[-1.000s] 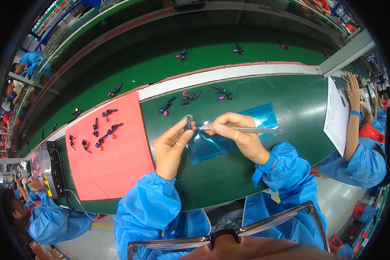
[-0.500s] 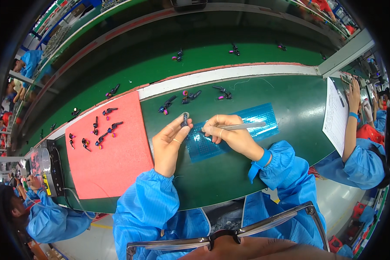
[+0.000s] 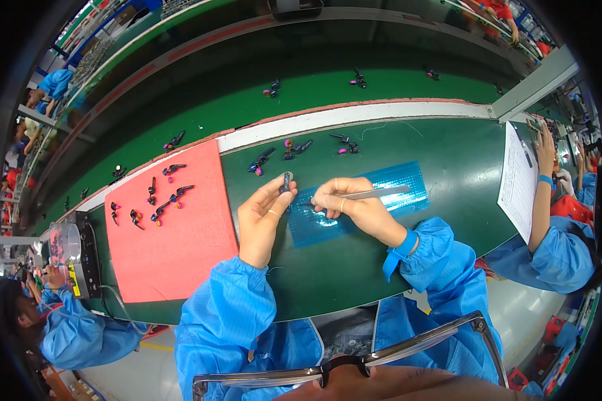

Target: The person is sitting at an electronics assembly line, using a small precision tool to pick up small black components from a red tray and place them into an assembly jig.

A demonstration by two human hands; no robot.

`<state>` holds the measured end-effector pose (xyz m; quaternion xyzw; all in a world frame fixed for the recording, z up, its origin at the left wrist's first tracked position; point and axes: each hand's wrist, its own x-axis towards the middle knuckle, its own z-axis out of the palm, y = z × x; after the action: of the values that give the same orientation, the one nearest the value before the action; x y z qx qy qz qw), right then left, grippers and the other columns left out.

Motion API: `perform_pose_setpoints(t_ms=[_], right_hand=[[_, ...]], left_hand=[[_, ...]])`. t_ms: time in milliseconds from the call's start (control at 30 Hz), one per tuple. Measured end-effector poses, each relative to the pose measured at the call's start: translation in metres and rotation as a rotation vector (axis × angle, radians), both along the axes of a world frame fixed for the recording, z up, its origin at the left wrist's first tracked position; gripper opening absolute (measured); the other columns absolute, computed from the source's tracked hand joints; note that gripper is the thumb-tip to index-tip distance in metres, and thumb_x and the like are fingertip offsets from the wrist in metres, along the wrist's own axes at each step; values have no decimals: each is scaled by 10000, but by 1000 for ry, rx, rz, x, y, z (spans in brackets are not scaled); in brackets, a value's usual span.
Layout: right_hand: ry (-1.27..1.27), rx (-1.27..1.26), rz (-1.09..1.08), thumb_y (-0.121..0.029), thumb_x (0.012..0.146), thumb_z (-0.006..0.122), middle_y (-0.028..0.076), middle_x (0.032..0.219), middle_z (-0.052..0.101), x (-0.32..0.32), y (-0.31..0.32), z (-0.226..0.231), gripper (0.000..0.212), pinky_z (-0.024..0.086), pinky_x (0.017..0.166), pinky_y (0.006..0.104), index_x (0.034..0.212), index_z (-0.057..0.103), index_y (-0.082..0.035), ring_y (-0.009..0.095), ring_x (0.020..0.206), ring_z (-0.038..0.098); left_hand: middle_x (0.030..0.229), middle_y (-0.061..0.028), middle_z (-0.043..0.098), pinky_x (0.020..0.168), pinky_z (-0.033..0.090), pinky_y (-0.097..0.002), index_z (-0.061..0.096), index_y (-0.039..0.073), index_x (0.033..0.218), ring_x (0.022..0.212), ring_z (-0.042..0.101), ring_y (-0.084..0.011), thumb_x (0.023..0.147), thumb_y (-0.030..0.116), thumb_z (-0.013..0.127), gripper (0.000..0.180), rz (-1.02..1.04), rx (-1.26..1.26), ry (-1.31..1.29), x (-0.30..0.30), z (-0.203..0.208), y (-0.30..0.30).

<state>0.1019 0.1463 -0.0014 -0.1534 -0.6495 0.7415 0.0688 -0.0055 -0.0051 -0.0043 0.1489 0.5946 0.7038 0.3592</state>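
Note:
My left hand [image 3: 261,217] pinches a small dark earphone-like part [image 3: 286,182] upright between thumb and fingertips. My right hand [image 3: 354,202] is closed round metal tweezers [image 3: 379,193], whose back end sticks out to the right. Its fingertips stay a little apart from the part, and the tweezer tips are hard to make out. Under the right hand lies a blue translucent dimpled mat [image 3: 408,180] on the green table [image 3: 461,157]. Beyond my hands lie several similar dark parts with magenta ends, one of them a part [image 3: 344,142] farthest right.
Left of my hands, a pink foam sheet [image 3: 174,260] bears several dark parts. A white rail [image 3: 354,113] separates the table from a green conveyor belt [image 3: 227,110] carrying more. A black box [image 3: 83,257] stands far left; a paper sheet [image 3: 517,184] hangs by a co-worker's arm [image 3: 545,214] at right.
The view has shifted slightly. Parts on the belt have moved a little to the left. The tweezers' back end has tilted slightly, while both hands keep nearly the same place and hold.

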Motion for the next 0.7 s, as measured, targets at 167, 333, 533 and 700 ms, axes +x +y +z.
perform_pose_setpoints(t_ms=[167, 333, 533, 700], right_hand=[[7, -17, -35, -158, 808, 586, 46, 722, 615, 4, 9, -6, 164, 426, 513, 194, 816, 631, -1, 71, 587, 532], [45, -23, -15, -151, 806, 585, 50, 721, 616, 1, 3, -3, 159, 431, 506, 195, 812, 629, 1, 72, 577, 533], [73, -43, -42, -147, 800, 590, 50, 710, 615, 4, 7, -7, 151, 435, 491, 198, 795, 625, 0, 70, 562, 537], [74, -40, -27, -149, 800, 593, 41, 684, 609, 1, 4, -7, 149, 438, 479, 201, 785, 625, -4, 72, 542, 535]], left_hand=[[1014, -138, 599, 834, 458, -274, 518, -47, 1094, 926, 585, -182, 825, 20, 556, 280, -53, 21, 312, -29, 16, 17], [862, -134, 656, 727, 488, -282, 635, 47, 987, 800, 644, -217, 773, 59, 600, 217, 73, -304, 964, -122, 18, 39], [985, -147, 605, 806, 458, -351, 630, 124, 1043, 938, 576, -298, 748, 88, 611, 298, -8, -544, 1347, -151, -8, 57], [1074, -157, 566, 884, 414, -363, 556, 142, 1153, 1016, 522, -336, 796, 132, 557, 356, -45, -469, 1356, -153, 3, 89]])
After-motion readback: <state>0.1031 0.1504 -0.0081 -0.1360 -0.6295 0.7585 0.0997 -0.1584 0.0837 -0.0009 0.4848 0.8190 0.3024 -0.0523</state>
